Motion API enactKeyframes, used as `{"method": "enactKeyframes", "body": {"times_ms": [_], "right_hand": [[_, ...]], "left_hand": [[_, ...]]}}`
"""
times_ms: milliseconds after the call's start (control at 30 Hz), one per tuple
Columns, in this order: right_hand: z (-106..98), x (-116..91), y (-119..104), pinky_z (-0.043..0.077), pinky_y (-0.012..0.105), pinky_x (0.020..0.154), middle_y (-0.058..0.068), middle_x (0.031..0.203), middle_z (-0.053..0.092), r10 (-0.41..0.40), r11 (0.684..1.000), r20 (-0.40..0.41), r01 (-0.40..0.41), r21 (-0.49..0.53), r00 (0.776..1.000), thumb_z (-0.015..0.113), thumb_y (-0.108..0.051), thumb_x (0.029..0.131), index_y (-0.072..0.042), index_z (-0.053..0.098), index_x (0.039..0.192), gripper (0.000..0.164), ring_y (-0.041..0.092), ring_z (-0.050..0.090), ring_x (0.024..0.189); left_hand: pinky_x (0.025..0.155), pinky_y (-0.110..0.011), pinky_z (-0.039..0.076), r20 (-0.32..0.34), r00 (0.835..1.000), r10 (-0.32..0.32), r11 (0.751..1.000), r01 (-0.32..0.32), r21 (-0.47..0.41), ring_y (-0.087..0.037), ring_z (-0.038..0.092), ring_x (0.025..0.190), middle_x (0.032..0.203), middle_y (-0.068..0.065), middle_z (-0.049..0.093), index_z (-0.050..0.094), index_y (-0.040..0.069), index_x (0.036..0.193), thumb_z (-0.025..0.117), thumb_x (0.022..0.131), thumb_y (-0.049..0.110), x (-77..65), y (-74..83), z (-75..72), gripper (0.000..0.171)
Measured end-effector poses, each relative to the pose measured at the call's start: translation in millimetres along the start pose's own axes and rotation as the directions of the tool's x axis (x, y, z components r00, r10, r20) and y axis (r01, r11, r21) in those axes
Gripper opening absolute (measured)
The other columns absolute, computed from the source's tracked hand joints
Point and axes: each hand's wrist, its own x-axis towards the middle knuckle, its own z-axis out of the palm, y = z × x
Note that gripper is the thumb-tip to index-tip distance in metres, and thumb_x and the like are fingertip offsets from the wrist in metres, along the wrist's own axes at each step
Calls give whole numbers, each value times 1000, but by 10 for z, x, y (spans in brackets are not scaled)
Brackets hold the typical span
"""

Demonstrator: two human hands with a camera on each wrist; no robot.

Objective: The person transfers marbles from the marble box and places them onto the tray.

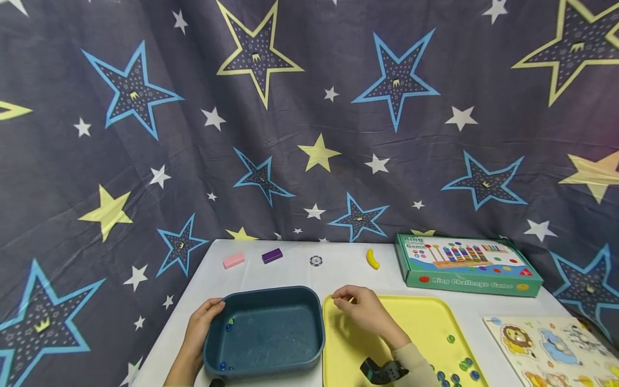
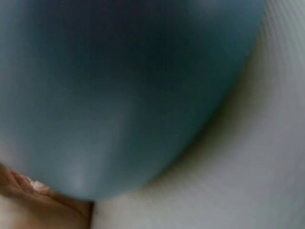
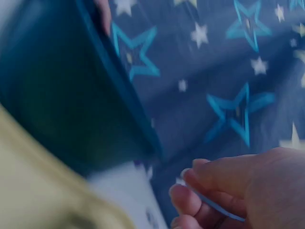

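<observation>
My left hand [image 1: 199,329] grips the left side of a dark teal plastic bin [image 1: 271,364], fingertips at its rim. The left wrist view shows the bin's smooth outer wall [image 2: 119,119] close up and blurred. Several small glass marbles [image 1: 223,366] lie inside the bin, along its left side. Over the far left part of a yellow tray [image 1: 411,312] is my right hand [image 1: 365,312], thumb and fingers bent towards each other. I cannot tell whether something small is between those fingertips. Several blue and green marbles [image 1: 455,378] lie at the tray's right side.
Behind the bin lie a pink block [image 1: 234,260], a purple block [image 1: 272,256], a poker chip [image 1: 316,260] and a toy banana [image 1: 372,259]. A green game box [image 1: 474,282] is at the back right, with an animal puzzle board [image 1: 537,344] nearer. A star-patterned cloth [image 1: 300,107] hangs behind.
</observation>
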Motion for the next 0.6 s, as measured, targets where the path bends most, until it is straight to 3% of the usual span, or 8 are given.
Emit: {"method": "enactKeyframes", "body": {"times_ms": [167, 367, 600], "right_hand": [[205, -43, -341, 43, 23, 52, -5, 78, 63, -94, 992, 81, 87, 86, 992, 60, -24, 87, -19, 67, 91, 9, 11, 51, 61], [532, -98, -605, 46, 26, 45, -2, 77, 62, -144, 968, 181, 101, 229, 973, 59, -26, 88, -20, 67, 93, 11, 7, 49, 51], [903, -15, -748, 45, 22, 50, -11, 74, 59, -172, 976, 345, 111, 189, 923, 61, -24, 87, -13, 68, 93, 14, 3, 52, 54]], "left_hand": [[80, -23, 38, 2, 1000, 4, 1000, -4, -9, -11, 49, 96, 99, 5, 58, 58, 4, 111, 58, 87, 33, -10, -4, 3, 37], [78, -22, 41, 7, 1000, 17, 999, -17, -35, -10, 50, 93, 98, 5, 58, 58, 5, 109, 58, 87, 33, -55, 2, 16, 36], [75, -23, 43, 2, 1000, 28, 998, -28, -60, -12, 52, 91, 96, 2, 59, 57, 5, 107, 59, 86, 34, -82, -3, 28, 36]]}}
